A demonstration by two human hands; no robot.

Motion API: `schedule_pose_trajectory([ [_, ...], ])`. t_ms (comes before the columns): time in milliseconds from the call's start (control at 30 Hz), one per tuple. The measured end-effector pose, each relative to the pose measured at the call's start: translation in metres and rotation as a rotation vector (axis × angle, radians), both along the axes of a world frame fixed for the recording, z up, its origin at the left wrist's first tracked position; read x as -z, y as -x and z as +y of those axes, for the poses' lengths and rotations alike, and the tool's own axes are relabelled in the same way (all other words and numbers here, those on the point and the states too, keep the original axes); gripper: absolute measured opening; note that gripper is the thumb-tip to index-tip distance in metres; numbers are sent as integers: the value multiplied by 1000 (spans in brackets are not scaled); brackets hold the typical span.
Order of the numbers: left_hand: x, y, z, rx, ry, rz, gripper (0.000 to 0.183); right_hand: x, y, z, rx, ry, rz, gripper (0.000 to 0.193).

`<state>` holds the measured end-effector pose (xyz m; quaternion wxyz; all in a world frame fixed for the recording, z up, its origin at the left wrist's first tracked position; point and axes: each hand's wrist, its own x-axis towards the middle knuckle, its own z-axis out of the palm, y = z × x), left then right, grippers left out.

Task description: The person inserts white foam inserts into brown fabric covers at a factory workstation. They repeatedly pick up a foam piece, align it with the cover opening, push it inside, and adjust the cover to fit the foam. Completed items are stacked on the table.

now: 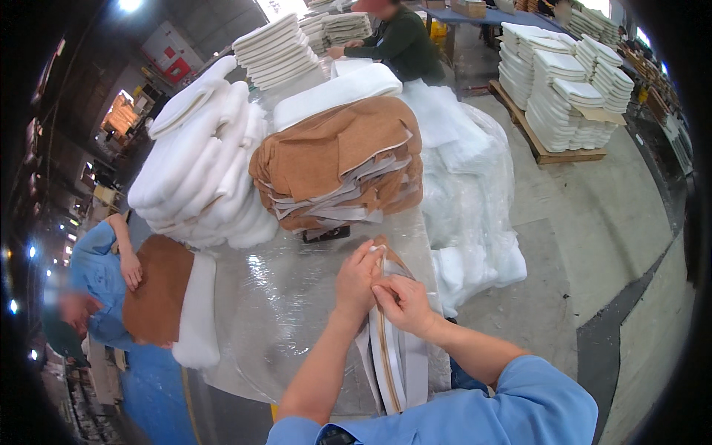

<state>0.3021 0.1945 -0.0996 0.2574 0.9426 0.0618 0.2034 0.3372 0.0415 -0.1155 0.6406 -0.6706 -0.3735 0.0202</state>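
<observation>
Both my hands work at the far end of a long, narrow fabric cover (pixel 415 363), grey with a brown edge, lying lengthwise in front of me. A brown and gold strip that looks like a zipper runs along it beside a white band. My left hand (pixel 356 280) is closed on the cover's far end. Close against it, my right hand (pixel 404 302) pinches the same edge with bent fingers. Whatever small part sits between the fingertips is hidden. Just beyond my hands, a stack of brown fabric covers (pixel 337 152) with grey undersides lies on the plastic-covered table (pixel 274 297).
White padding (pixel 196 163) is piled at the left of the table; a dark flat object (pixel 326 234) lies by the brown stack. Plastic-wrapped white material (pixel 475 185) stands at the right. One co-worker (pixel 100 252) handles brown fabric at left; another (pixel 404 44) works behind. A loaded pallet (pixel 567 156) stands far right.
</observation>
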Motion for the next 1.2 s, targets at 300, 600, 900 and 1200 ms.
schedule_pose_trajectory([
  [300,-3,6,-5,-136,72,78,39,-7,-34,11,268,-7,-93,6],
  [600,1,-2,-10,-85,-38,-79,36,1,-100,24,46,331,-308,13],
  [900,5,2,-5,-79,-126,-89,35,-7,-125,40,-210,593,-543,11],
  [1200,4,-3,-8,-35,-121,-94,35,14,-175,55,-470,646,335,11],
])
